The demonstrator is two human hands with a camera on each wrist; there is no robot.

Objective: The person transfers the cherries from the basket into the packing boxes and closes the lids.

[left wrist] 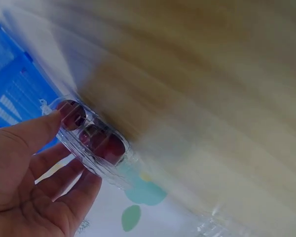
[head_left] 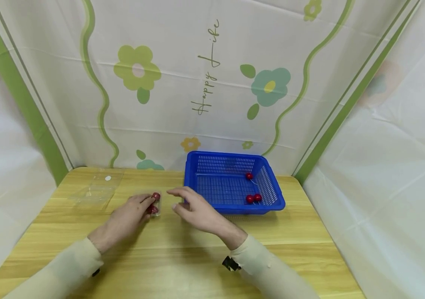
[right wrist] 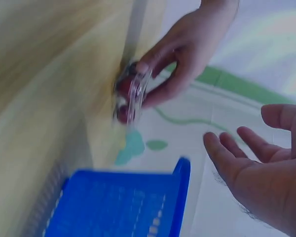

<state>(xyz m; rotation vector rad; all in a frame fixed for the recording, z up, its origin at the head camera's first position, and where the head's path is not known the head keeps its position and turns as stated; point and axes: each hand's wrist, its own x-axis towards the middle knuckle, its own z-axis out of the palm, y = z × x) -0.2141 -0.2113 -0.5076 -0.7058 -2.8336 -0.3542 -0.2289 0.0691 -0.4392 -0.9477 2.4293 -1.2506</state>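
Observation:
My left hand (head_left: 130,214) grips a small clear plastic box (left wrist: 81,148) by its sides, thumb on one side and fingers on the other. Red cherries (left wrist: 108,147) show through its wall in the left wrist view; how many is hard to tell. In the head view the box is low over the wooden table or on it. My right hand (head_left: 199,211) hovers just right of the box, by the basket's left front corner, fingers apart and holding nothing. The blue basket (head_left: 212,189) contains a cherry (head_left: 249,176) near its right wall and two touching cherries (head_left: 253,198) at the front right.
An opened clear plastic package (head_left: 94,193) lies at the table's back left, with a small white oval (head_left: 108,178) on it. A printed curtain (head_left: 179,83) hangs along the back edge of the table (head_left: 182,261), and more curtain closes off both sides.

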